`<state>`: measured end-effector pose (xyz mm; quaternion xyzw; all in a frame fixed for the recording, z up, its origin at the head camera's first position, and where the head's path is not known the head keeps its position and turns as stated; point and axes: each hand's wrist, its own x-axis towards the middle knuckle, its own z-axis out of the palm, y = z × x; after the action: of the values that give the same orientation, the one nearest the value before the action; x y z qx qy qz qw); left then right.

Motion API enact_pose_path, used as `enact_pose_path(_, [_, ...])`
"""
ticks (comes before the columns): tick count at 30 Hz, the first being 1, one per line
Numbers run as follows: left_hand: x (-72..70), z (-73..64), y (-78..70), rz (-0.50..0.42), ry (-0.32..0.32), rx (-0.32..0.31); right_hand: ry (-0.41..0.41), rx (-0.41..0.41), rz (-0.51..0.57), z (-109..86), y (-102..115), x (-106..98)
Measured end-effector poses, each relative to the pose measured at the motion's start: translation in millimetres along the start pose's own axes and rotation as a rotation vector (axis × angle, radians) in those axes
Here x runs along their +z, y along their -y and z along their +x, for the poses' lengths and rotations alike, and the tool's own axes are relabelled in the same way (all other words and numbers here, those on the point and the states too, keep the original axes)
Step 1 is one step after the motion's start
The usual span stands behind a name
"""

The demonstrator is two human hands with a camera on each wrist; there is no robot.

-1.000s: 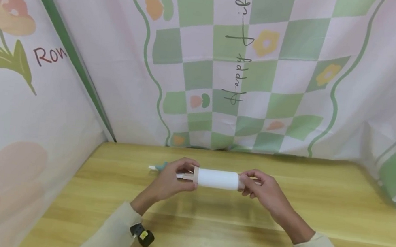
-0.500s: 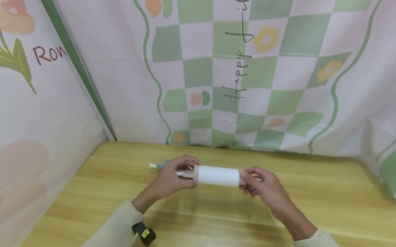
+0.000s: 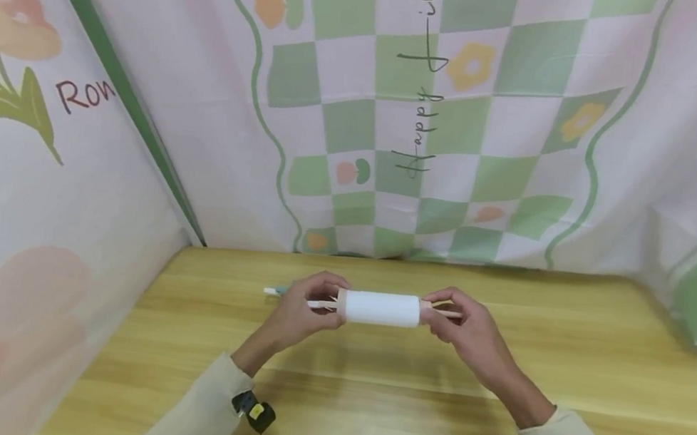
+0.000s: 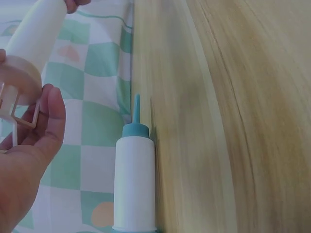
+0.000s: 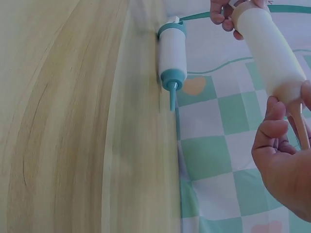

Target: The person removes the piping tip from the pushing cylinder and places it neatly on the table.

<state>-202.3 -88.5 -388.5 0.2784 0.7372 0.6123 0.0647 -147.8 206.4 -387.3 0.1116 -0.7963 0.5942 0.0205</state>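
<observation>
A white syringe-like dispenser tube (image 3: 382, 308) is held level above the table between both hands. It has beige end caps, a long thin beige nozzle (image 5: 299, 127) on the right and a pale bracket-like handle (image 4: 17, 116) on the left. My left hand (image 3: 294, 319) grips the left cap between thumb and fingers, around the handle. The nozzle-side cap (image 5: 287, 93) is pinched by my right hand (image 3: 476, 343), with the nozzle running past its fingers. Beyond the left hand lies a similar white-and-teal dispenser (image 4: 134, 184), mostly hidden in the head view.
The wooden table (image 3: 389, 423) reaches back to a hanging checkered cloth (image 3: 395, 144). Another printed cloth (image 3: 109, 219) hangs at the left edge. Each sleeved wrist carries a small black camera (image 3: 261, 417).
The tube has turned a little about its long axis, and its handle now looks narrower. My right fingers have shifted, showing more of the nozzle. Both hands still hold it.
</observation>
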Motion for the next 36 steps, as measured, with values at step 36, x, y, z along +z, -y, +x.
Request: enact_pose_path(36, [-4.3,-5.7,4.3,-0.04,0.005,-0.03,-0.005,0.038,0.031,1.4,-5.2,4.1])
